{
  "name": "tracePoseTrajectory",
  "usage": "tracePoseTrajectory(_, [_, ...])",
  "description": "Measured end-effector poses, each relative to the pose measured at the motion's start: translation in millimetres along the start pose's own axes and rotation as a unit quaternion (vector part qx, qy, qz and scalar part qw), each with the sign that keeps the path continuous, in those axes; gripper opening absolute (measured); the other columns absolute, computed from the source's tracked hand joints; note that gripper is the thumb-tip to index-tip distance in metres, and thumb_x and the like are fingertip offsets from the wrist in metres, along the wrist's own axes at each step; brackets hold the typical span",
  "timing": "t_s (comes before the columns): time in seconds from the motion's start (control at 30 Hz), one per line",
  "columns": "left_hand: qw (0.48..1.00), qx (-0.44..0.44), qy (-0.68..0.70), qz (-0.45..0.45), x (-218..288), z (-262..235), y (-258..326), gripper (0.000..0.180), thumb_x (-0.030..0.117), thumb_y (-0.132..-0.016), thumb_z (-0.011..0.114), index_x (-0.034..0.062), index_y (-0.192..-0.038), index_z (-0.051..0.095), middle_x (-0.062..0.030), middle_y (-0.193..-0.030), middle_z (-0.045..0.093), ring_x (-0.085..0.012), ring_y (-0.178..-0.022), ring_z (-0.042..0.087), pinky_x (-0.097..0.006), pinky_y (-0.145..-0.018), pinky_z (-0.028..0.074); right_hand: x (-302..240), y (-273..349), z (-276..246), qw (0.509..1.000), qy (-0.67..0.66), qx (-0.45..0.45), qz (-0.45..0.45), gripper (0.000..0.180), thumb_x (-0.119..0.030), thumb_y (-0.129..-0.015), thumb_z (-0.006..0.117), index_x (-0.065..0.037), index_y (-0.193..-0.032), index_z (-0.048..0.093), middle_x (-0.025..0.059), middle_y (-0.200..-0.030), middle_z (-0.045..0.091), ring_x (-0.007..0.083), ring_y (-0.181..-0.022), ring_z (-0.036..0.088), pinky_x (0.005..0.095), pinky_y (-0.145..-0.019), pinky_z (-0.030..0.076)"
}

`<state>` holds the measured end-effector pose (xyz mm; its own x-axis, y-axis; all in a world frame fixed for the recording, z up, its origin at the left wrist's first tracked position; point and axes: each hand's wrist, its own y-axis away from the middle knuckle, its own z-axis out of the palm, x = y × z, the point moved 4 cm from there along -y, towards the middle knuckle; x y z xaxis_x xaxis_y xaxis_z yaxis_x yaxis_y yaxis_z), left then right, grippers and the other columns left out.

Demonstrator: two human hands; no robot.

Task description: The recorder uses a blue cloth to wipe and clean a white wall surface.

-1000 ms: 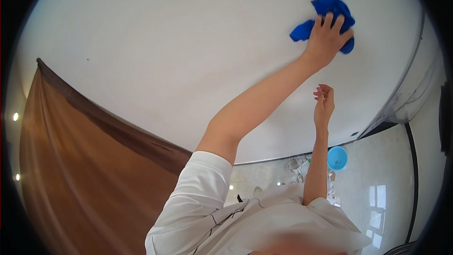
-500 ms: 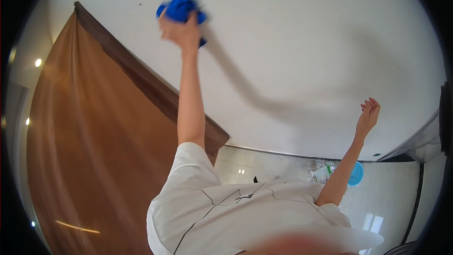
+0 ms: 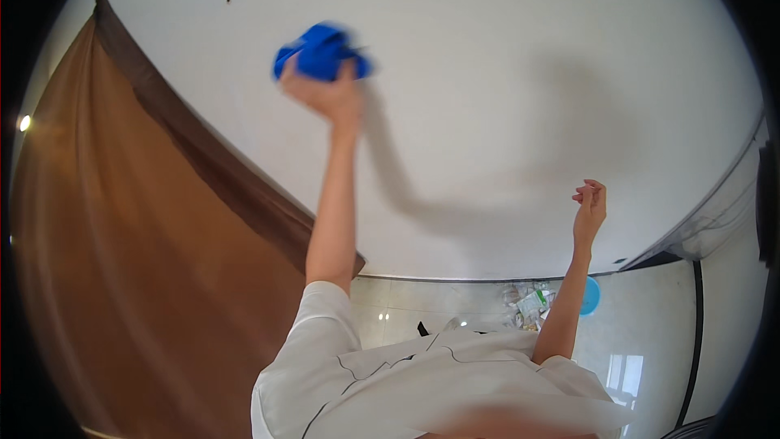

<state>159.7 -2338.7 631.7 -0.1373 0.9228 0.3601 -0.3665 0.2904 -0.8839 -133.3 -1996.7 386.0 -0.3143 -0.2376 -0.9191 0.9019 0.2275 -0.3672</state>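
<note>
High on the white wall (image 3: 455, 57), a bunched blue cloth (image 3: 325, 42) is gripped in my left hand (image 3: 331, 99). The fingers press it to the surface, and motion smears its outline. My left arm is stretched out far up. Lower down at the right, my right hand (image 3: 591, 205) is raised in front of the wall with nothing in it. Its fingers are loosely bent and slightly apart.
A brown curtain (image 3: 162, 260) with a darker edge drapes down the left side. Below, on the glossy floor (image 3: 642, 317), a blue basin (image 3: 591, 296) stands beside packaged items in clear and green wrapping (image 3: 532, 303). A dark nail hole or spot (image 3: 228, 2) marks the wall.
My left hand has moved down and slightly right along the wall with the blue cloth. My right hand sits further left and a little lower; the whole view has shifted.
</note>
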Motion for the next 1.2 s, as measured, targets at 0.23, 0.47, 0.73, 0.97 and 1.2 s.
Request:
tracePoseTrajectory(0.23, [0.900,-0.332,0.057,0.277,272,191,152,0.066,0.022,-0.053,0.086,0.0182,-0.112,0.057,-0.0142,-0.108,0.050,-0.0330,-0.102,0.046,-0.046,-0.080,0.036,-5,13,-8,0.999,-0.036,0.000,0.032,0.017,-0.013,-0.095,0.049,-0.001,-0.103,0.058,0.0072,-0.079,0.061,0.0122,-0.070,0.059,0.0261,-0.066,0.051])
tracePoseTrajectory(0.47, [0.845,-0.374,0.119,0.363,357,260,243,0.046,0.014,-0.061,0.081,0.0145,-0.103,0.063,-0.0116,-0.103,0.054,-0.0287,-0.097,0.049,-0.040,-0.077,0.036,-33,18,-17,1.000,-0.005,-0.004,0.031,0.015,-0.010,-0.094,0.047,-0.001,-0.102,0.055,0.0076,-0.080,0.061,0.0117,-0.069,0.058,0.0253,-0.065,0.049])
tracePoseTrajectory(0.73, [0.896,-0.357,0.054,0.257,299,192,161,0.056,0.015,-0.051,0.081,0.0194,-0.104,0.062,-0.0120,-0.105,0.052,-0.0301,-0.097,0.048,-0.043,-0.080,0.037,-9,-22,-48,0.993,-0.014,0.120,0.012,0.008,-0.008,-0.091,0.053,-0.003,-0.098,0.052,0.0033,-0.072,0.054,0.0096,-0.065,0.054,0.0232,-0.062,0.045])
tracePoseTrajectory(0.97, [0.953,-0.201,-0.227,0.009,38,-59,-35,0.068,0.016,-0.062,0.075,0.0042,-0.122,0.046,-0.0202,-0.115,0.046,-0.0379,-0.114,0.046,-0.045,-0.097,0.040,-31,16,51,0.995,-0.081,0.052,-0.005,0.021,0.003,-0.083,0.058,-0.005,-0.096,0.043,-0.0003,-0.070,0.045,0.0062,-0.061,0.043,0.0216,-0.057,0.038])
tracePoseTrajectory(1.2, [0.967,-0.056,-0.215,-0.122,-75,-157,-63,0.063,0.013,-0.066,0.073,0.0003,-0.120,0.044,-0.0171,-0.114,0.046,-0.0320,-0.111,0.048,-0.041,-0.097,0.039,-49,55,105,0.987,-0.144,-0.060,-0.035,0.015,0.007,-0.081,0.053,-0.005,-0.087,0.045,-0.0030,-0.067,0.042,0.0044,-0.062,0.041,0.0194,-0.058,0.036])
